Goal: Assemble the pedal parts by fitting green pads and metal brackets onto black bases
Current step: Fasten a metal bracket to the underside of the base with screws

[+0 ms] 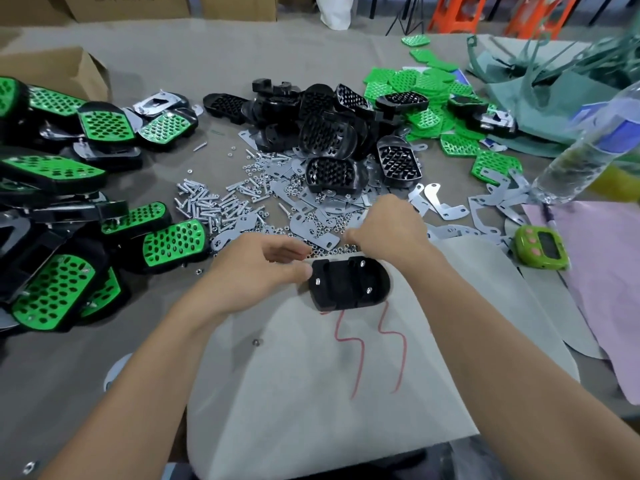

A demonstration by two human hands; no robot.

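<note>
A black base [349, 284] lies underside up on the pale cloth [311, 393], with three screw ends sticking up from it. My left hand [263, 268] holds its left end, thumb against the edge. My right hand [388, 226] reaches just beyond the base into the loose nuts [332, 249] and metal brackets [311, 226]. Its fingers curl down into the pile, and their tips are hidden. Bare black bases [329, 133] are heaped behind. Green pads [433, 91] are piled at the back right.
Finished pedals with green pads [59, 209] crowd the left side. Screws [214, 202] lie left of centre, and more brackets [485, 206] lie to the right. A clear water bottle [585, 150], a green timer [542, 247] and a cardboard box [59, 71] stand around the edges.
</note>
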